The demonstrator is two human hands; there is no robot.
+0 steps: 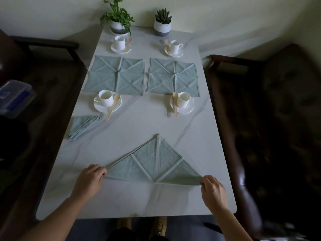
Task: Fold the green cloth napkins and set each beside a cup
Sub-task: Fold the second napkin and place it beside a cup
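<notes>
Head view: the triangular napkin lies flat on the near part of the bench. Its long edge runs left to right nearest the person, with the apex pointing away. The left grip pinches the left corner and the right grip pinches the right corner. The napkin spans the gap between both grips, so either corner can probably cross to the other.
</notes>
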